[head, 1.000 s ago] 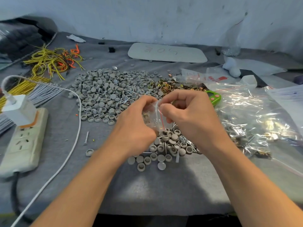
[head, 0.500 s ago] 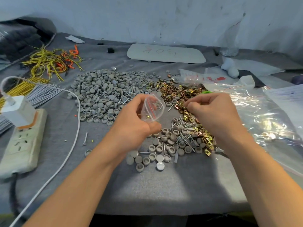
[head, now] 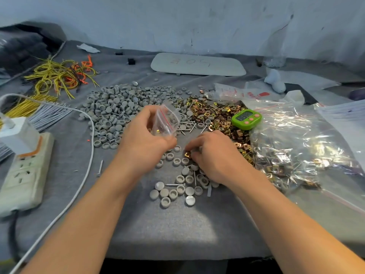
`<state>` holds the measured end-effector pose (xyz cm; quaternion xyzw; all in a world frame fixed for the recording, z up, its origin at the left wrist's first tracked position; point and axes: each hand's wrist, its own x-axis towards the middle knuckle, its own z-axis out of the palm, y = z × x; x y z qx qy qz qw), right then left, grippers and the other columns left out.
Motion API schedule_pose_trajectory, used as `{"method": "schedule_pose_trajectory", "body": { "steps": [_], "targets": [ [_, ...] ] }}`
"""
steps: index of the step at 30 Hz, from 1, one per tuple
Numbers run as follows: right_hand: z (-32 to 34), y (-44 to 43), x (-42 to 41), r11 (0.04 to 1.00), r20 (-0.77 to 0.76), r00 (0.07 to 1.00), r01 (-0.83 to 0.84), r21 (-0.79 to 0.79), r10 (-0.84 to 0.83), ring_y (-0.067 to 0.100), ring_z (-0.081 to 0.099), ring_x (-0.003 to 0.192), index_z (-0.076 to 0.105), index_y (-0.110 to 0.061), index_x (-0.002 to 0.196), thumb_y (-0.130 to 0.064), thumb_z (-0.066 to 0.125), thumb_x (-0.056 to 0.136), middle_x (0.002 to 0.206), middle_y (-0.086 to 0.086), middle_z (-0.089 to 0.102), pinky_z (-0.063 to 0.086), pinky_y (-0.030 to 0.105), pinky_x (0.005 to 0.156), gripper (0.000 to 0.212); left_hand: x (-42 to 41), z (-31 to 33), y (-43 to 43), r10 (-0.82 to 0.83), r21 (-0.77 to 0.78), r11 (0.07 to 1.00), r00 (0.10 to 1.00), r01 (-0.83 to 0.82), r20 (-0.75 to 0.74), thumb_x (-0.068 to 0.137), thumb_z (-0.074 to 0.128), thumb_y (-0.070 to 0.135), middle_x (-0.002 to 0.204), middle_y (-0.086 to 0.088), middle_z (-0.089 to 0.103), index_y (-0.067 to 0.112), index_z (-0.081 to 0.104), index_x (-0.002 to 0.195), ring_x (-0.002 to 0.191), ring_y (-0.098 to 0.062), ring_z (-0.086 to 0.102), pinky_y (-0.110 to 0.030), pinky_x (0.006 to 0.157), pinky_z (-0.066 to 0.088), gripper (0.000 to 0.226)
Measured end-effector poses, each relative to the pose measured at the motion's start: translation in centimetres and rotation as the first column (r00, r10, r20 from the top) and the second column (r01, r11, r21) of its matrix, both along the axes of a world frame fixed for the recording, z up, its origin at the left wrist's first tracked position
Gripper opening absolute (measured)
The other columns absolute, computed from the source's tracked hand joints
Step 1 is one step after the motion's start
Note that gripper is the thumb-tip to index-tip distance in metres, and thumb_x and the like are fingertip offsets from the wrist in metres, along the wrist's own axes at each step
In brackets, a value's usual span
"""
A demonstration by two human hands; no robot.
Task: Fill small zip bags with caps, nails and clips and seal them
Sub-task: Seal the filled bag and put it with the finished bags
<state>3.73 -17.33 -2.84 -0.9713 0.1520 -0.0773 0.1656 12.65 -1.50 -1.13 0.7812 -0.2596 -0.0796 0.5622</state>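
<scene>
My left hand [head: 144, 139] holds a small clear zip bag [head: 166, 121] with a red seal line, mouth up, above the grey cloth; a gold clip lies inside it. My right hand [head: 213, 157] is down on the cloth among loose grey caps [head: 177, 186] and nails, its fingertips curled at a gold clip [head: 187, 154]. A big heap of grey caps [head: 116, 109] lies behind my left hand. The pile of gold clips [head: 213, 113] lies behind my right hand, with nails [head: 185, 128] between the two heaps.
A green timer [head: 246, 119] sits beside the clips. Large clear bags of filled packets [head: 296, 151] cover the right side. A power strip [head: 23, 173] with a white cable [head: 79, 186] lies at left, yellow and orange wires [head: 59, 76] at the back left, and a white board [head: 197, 64] by the wall.
My right hand left the bag's mouth and dropped to the loose parts on the cloth. My left hand kept the bag and lifted it slightly back.
</scene>
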Motion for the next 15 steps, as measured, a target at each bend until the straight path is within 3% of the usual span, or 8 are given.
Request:
{"method": "schedule_pose_trajectory", "body": {
  "steps": [3, 6, 10, 12, 15],
  "targets": [
    [-0.1, 0.5, 0.1, 0.996, 0.007, 1.0, 0.027, 0.083, -0.027, 0.021, 0.065, 0.098, 0.08, -0.034, 0.095, -0.013, 0.067, 0.091, 0.1, -0.003, 0.076, 0.054, 0.033, 0.084, 0.025, -0.3, -0.2, 0.0, 0.002, 0.139, 0.99, 0.993, -0.018, 0.119, 0.063, 0.077, 0.026, 0.1, 0.021, 0.07, 0.047, 0.06, 0.111, 0.09, -0.003, 0.068, -0.038, 0.081, 0.058, 0.055],
    [-0.1, 0.9, 0.2, 0.985, 0.011, 0.998, 0.053, 0.162, -0.056, 0.014, 0.064, 0.078, 0.074, -0.033, 0.084, -0.006, 0.066, 0.087, 0.09, -0.005, 0.071, 0.053, 0.025, 0.071, 0.029, -0.2, -0.3, 0.2, 0.012, 0.18, 0.983, 0.985, -0.044, 0.173, 0.065, 0.077, 0.027, 0.101, 0.02, 0.069, 0.044, 0.059, 0.116, 0.094, -0.002, 0.066, -0.032, 0.081, 0.053, 0.057],
    [0.4, 0.7, -0.1, 0.943, 0.132, 0.985, 0.063, 0.327, -0.112, -0.002, 0.059, 0.072, 0.062, -0.032, 0.082, -0.004, 0.06, 0.092, 0.089, -0.012, 0.071, 0.039, 0.01, 0.057, 0.03, 0.1, -0.6, 0.7, 0.009, 0.21, 0.976, 0.973, -0.059, 0.229, 0.074, 0.081, 0.018, 0.099, 0.023, 0.067, 0.043, 0.059, 0.116, 0.092, 0.006, 0.062, -0.018, 0.074, 0.047, 0.053],
    [1.0, 0.4, -0.5, 0.884, 0.202, 0.967, 0.046, 0.466, -0.157, -0.005, 0.061, 0.064, 0.061, -0.03, 0.085, -0.001, 0.057, 0.094, 0.084, -0.009, 0.075, 0.04, 0.011, 0.053, 0.03, 0.1, -0.7, 0.7, -0.009, 0.234, 0.971, 0.972, -0.047, 0.236, 0.074, 0.082, 0.021, 0.101, 0.024, 0.066, 0.046, 0.058, 0.116, 0.094, 0.007, 0.061, -0.017, 0.077, 0.047, 0.054],
    [1.7, 0.1, -0.9, 0.822, 0.235, 0.952, 0.03, 0.569, -0.197, 0.001, 0.055, 0.052, 0.067, -0.029, 0.091, -0.004, 0.058, 0.094, 0.073, -0.008, 0.075, 0.046, 0.024, 0.056, 0.027, 0.3, -0.8, 0.7, -0.034, 0.267, 0.963, 0.969, -0.034, 0.246, 0.074, 0.082, 0.025, 0.103, 0.024, 0.065, 0.047, 0.056, 0.118, 0.093, 0.009, 0.059, -0.014, 0.074, 0.042, 0.056]
  ]
}}
